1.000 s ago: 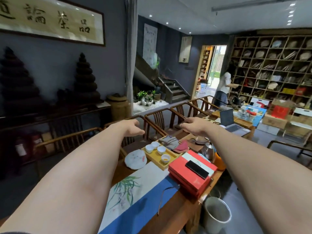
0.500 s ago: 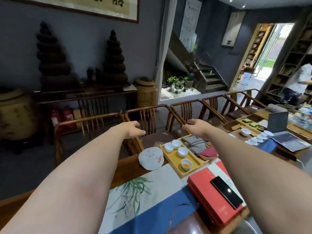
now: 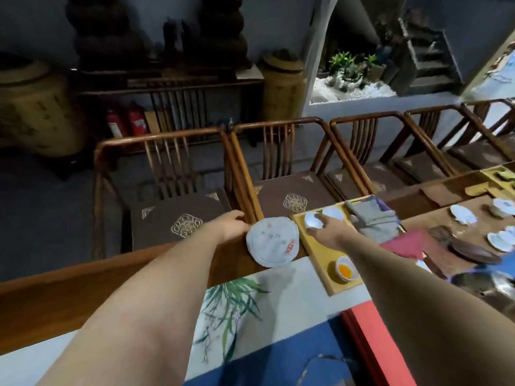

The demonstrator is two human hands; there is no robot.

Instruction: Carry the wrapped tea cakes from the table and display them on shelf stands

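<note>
One round tea cake in white paper with a red stamp lies flat on the wooden table, near its far edge. My left hand is at the cake's left rim, fingers relaxed, close to or just touching it. My right hand hovers to the right of the cake, over the yellow tray, fingers loosely spread and holding nothing. The shelf stands are out of view.
The tray holds white cups, one cup of orange tea and a folded grey cloth. A painted runner and red boxes lie near me. Wooden chairs line the table's far side.
My view has tilted down and closer to the table. Both hands have dropped from above the chairs to either side of the tea cake.
</note>
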